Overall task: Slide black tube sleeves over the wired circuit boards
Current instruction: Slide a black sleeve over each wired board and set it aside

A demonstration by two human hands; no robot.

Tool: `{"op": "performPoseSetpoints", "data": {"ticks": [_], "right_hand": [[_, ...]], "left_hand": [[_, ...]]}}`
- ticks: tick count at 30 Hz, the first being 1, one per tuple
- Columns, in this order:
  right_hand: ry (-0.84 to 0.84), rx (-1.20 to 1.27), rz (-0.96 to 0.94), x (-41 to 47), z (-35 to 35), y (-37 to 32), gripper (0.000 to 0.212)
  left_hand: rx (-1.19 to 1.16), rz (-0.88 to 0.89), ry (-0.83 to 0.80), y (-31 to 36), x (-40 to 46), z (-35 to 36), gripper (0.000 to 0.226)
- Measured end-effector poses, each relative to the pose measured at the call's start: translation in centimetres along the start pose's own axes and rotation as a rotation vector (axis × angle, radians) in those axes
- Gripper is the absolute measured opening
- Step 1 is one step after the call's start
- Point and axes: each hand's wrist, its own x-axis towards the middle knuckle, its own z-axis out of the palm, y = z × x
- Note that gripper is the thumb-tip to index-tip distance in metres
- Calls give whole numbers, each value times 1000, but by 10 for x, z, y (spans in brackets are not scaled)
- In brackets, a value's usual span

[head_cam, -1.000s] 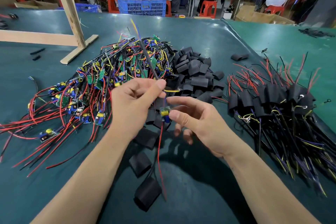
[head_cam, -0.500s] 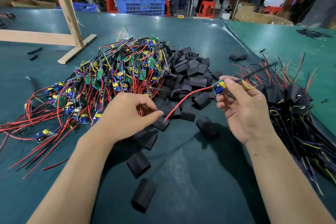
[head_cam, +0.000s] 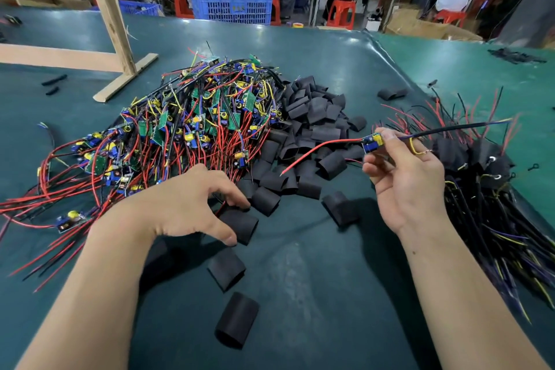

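My right hand [head_cam: 405, 186] pinches a small wired circuit board [head_cam: 372, 142] above the table; its red wire trails left and its black lead points right. My left hand [head_cam: 192, 204] reaches down over a flat black tube sleeve [head_cam: 241, 224], thumb and fingertips touching its edges. A heap of bare wired boards [head_cam: 192, 126] lies at centre left. Beside it sits a pile of loose black sleeves [head_cam: 312, 117]. Sleeved boards [head_cam: 480, 165] are stacked at the right.
Two more loose sleeves [head_cam: 226, 269] [head_cam: 237, 320] lie near me on the green table [head_cam: 330, 294], another [head_cam: 341, 207] under my right hand. A wooden frame [head_cam: 114, 39] stands at far left. A blue crate [head_cam: 231, 4] and seated people are beyond the table.
My right hand carried the board from the centre out to the right. My left hand let go of it and dropped onto a sleeve on the table.
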Motion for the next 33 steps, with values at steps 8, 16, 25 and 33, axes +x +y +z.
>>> {"op": "performPoseSetpoints", "data": {"ticks": [8, 16, 25, 33], "right_hand": [[-26, -24, 84, 0, 1, 2, 16], [-118, 1, 80, 0, -3, 0, 15], [-221, 23, 87, -1, -2, -5, 10], [-245, 37, 124, -5, 0, -5, 17]], "left_hand": [[-39, 162, 125, 8, 9, 11, 40], [-94, 103, 97, 5, 13, 12, 38], [-341, 355, 600, 19, 18, 14, 39], [-432, 382, 664, 22, 25, 24, 40]]}}
